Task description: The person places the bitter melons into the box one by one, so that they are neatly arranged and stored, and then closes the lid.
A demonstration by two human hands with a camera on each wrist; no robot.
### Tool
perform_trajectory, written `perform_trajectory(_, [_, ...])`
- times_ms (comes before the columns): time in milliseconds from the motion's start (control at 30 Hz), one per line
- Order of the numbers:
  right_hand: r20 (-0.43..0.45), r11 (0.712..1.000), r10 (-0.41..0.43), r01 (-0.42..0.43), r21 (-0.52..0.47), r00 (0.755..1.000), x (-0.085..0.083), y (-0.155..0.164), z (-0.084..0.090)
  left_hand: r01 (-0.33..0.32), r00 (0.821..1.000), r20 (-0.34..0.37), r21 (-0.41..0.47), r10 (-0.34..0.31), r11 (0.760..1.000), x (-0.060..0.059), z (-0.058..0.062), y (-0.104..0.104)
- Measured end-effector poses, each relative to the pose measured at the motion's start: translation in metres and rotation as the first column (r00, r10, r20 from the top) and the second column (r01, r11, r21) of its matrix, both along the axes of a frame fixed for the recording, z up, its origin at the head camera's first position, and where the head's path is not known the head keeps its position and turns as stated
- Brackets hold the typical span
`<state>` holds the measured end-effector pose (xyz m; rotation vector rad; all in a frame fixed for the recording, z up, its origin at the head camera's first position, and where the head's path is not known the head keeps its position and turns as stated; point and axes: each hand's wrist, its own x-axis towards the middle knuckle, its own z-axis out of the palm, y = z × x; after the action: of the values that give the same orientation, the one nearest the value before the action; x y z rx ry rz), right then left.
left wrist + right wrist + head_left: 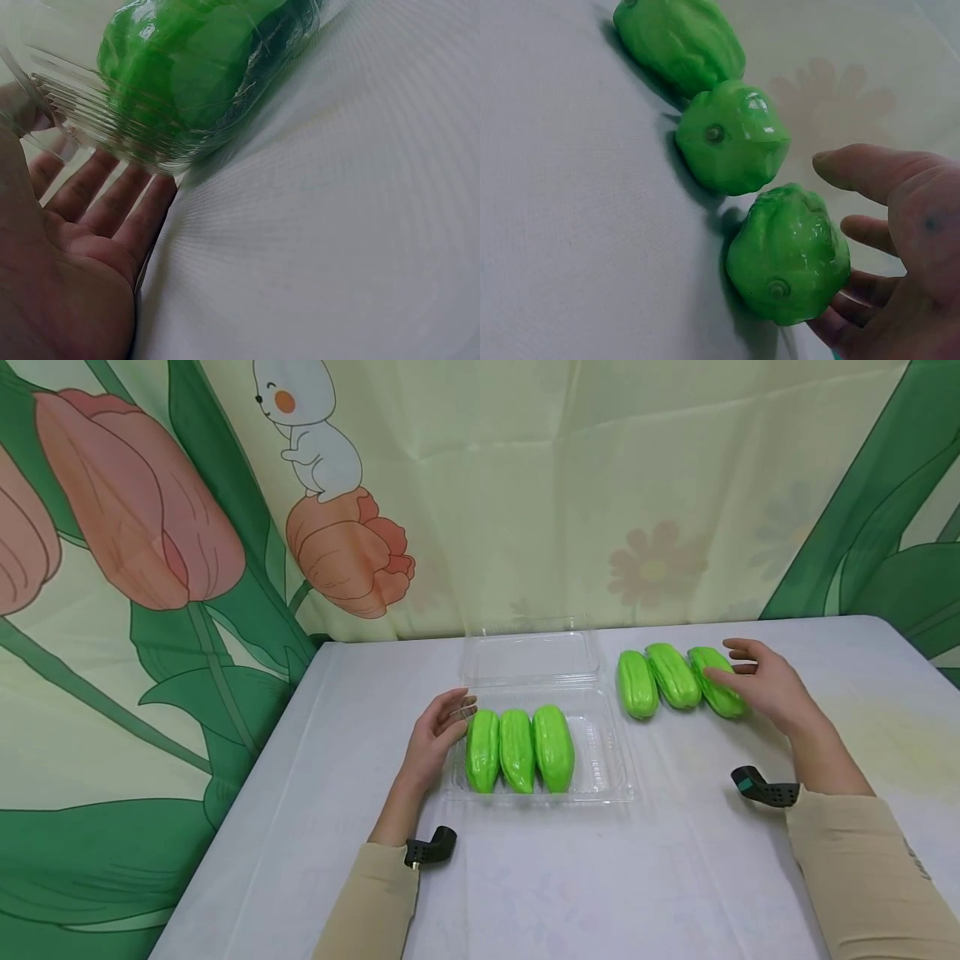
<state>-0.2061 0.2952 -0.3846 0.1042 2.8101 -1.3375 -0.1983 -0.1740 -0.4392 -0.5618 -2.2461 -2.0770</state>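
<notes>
A clear plastic box [603, 768] lies with its lid [531, 657] folded back. Inside stand three green ridged gourds [517, 750] side by side. My left hand [432, 742] is at the box's left side, its fingers extended along the clear wall; in the left wrist view the fingertips are partly behind the plastic. My right hand [768, 685] reaches around the rightmost loose gourd [789, 255]. In the right wrist view its thumb is apart from that gourd, and some fingers pass behind it; whether they touch is unclear.
Two more loose gourds, a left one [637, 685] and a middle one [673, 677], lie beside the rightmost, right of the box. A white cloth covers the table [525, 877]. Behind it hangs a curtain [525, 510] printed with flowers.
</notes>
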Motion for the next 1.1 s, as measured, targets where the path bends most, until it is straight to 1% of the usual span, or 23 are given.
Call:
perform_trajectory(133, [0.028, 0.997, 0.024, -0.026, 0.066, 0.999, -0.001, 0.003, -0.005, -0.003, 1.000, -0.001, -0.007, 0.003, 1.000, 0.000, 0.000, 0.000])
perform_trajectory(233, [0.042, 0.995, 0.037, -0.040, 0.093, 0.998, -0.002, 0.005, -0.007, -0.003, 1.000, -0.005, -0.005, 0.003, 1.000, 0.001, 0.000, 0.000])
perform_trajectory(400, [0.060, 0.993, 0.020, -0.027, 0.118, 0.998, -0.002, 0.006, -0.007, 0.007, 1.000, -0.018, 0.001, -0.007, 1.000, 0.000, 0.000, -0.001])
perform_trajectory(567, [0.062, 0.993, 0.001, -0.008, 0.116, 0.998, 0.000, 0.006, -0.004, 0.012, 1.000, -0.022, 0.002, -0.012, 1.000, 0.000, 0.000, 0.000])
perform_trajectory(733, [0.038, 0.995, -0.018, 0.014, 0.096, 0.999, 0.004, 0.007, 0.003, 0.008, 1.000, -0.015, 0.000, -0.008, 1.000, 0.000, -0.001, -0.001])
perform_trajectory(867, [0.019, 0.997, -0.034, 0.032, 0.073, 0.999, 0.007, 0.004, 0.013, 0.007, 1.000, -0.007, 0.006, -0.007, 1.000, 0.000, 0.000, 0.000])
perform_trajectory(1100, [-0.017, 0.999, -0.004, 0.005, 0.046, 1.000, 0.010, -0.011, 0.030, 0.009, 1.000, -0.019, -0.001, -0.009, 1.000, 0.000, 0.000, 0.000])
